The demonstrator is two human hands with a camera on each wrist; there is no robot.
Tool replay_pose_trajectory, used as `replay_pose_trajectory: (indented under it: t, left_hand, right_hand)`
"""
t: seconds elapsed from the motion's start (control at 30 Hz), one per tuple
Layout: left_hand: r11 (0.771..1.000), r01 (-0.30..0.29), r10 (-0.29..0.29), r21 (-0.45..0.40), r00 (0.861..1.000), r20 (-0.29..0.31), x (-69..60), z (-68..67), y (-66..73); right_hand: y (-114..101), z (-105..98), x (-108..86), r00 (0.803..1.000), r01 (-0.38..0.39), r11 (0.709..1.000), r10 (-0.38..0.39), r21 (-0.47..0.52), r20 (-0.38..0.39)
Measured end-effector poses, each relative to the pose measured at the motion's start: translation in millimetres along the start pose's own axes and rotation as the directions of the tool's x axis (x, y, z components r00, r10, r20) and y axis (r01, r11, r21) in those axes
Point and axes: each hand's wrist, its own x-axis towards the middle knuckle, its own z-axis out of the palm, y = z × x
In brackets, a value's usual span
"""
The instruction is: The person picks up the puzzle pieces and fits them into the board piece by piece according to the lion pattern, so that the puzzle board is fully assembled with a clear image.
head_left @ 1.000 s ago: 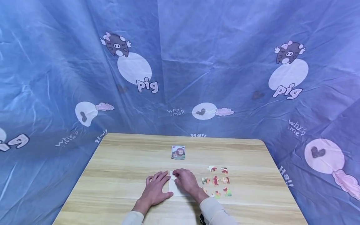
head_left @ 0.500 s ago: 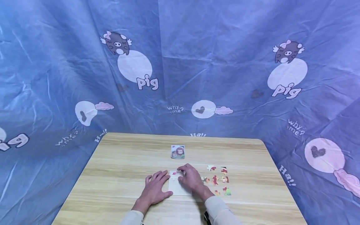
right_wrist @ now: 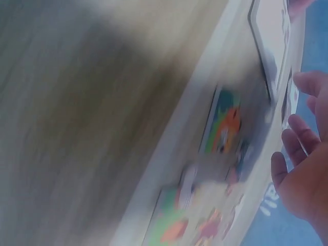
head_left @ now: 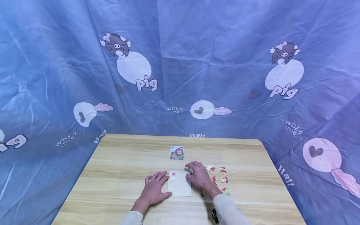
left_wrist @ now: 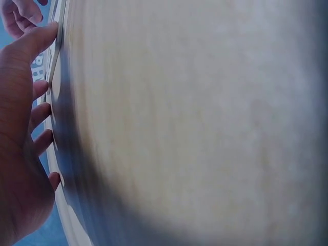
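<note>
The left hand (head_left: 154, 191), grip spread, touches a white board (head_left: 181, 189) on the surface (head_left: 123, 159); a puzzle piece (head_left: 173, 176) sits in its far-left corner, a lion card (head_left: 177, 152) beyond; the right hand (head_left: 200, 176) hovers by the board's right edge, grip relaxed and empty; loose pieces (head_left: 224, 180) lie farther right

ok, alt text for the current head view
A person's left hand touches the left edge of a pale puzzle board with a pink-marked piece in its far left corner; the right hand is at its far right corner, near loose pieces. Beyond, a small animal card lies on the wooden table; blue cloth behind.
</note>
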Motion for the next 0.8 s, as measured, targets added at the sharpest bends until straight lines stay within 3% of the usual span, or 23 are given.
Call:
replay_pose_trajectory:
  t: [0.43,0.8]
  left_hand:
    - [1.0,-0.01,0.01,0.013,1.0,0.003,0.9,-0.9,-4.5]
    - [1.0,-0.025,0.025,0.009,1.0,-0.006,4.6,-3.6,-8.4]
  right_hand:
    - [22.6,-21.6,0.0,0.988,-0.152,0.987,0.152,-0.05,-0.008]
    - [38.0,-28.5,-2.4,0.985,-0.175,0.98,0.174,-0.099,-0.019]
